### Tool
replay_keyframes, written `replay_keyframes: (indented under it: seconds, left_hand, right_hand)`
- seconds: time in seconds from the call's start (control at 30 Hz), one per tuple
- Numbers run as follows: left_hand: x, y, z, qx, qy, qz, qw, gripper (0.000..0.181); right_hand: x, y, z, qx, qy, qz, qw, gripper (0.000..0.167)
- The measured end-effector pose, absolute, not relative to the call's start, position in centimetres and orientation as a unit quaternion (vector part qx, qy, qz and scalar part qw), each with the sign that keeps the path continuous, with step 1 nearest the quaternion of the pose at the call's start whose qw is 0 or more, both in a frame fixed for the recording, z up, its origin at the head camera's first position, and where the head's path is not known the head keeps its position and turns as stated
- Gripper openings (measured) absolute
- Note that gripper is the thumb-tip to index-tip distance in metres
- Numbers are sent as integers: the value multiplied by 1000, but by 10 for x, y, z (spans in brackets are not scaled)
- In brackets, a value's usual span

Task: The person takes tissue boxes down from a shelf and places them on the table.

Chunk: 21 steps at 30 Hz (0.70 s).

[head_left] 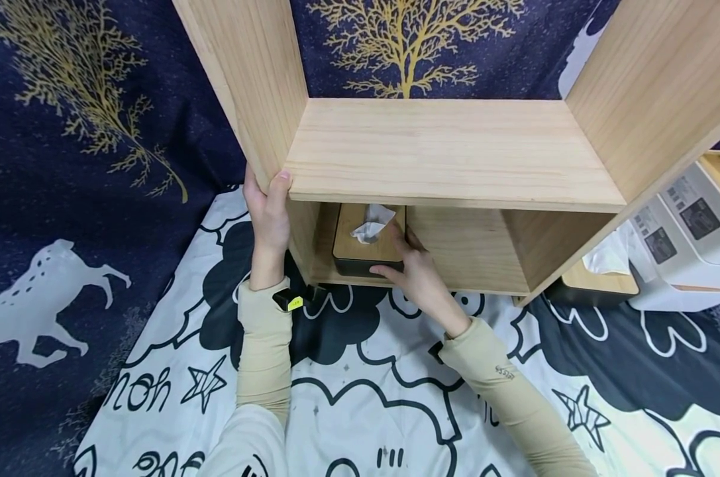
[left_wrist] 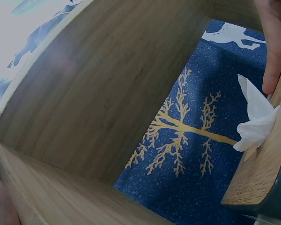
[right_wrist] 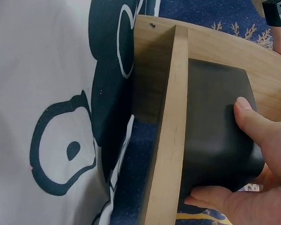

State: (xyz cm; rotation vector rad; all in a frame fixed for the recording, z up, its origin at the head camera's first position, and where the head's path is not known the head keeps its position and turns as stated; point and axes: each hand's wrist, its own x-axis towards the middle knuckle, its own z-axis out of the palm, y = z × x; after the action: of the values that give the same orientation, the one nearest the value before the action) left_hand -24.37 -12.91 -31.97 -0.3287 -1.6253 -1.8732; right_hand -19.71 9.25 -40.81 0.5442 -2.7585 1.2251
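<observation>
A tissue box (head_left: 354,248) with a wooden lid and black body sits at the left end of the shelf's lower compartment. White tissue (head_left: 373,224) sticks up from its slot. My right hand (head_left: 418,268) grips the box at its front right corner; in the right wrist view the thumb (right_wrist: 253,117) lies on the black front wall. My left hand (head_left: 269,215) holds the front edge of the left side panel (head_left: 258,99) of the wooden shelf (head_left: 443,152), thumb near the middle board. Part of the box's top is hidden under that board.
A second tissue box (head_left: 601,281) stands outside the shelf at the right, beside white bins (head_left: 687,225). A black-and-white patterned cloth (head_left: 371,411) covers the surface in front. Dark blue fabric with gold trees (head_left: 55,199) hangs behind and left.
</observation>
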Motion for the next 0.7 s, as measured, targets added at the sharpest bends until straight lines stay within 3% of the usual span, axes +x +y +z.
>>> replay_keyframes:
  seconds: [0.7]
  left_hand:
    - [-243,-130,-321,-127,-625,-704,312,63]
  right_hand:
    - [-199,106,-408,199,-901,385,20,85]
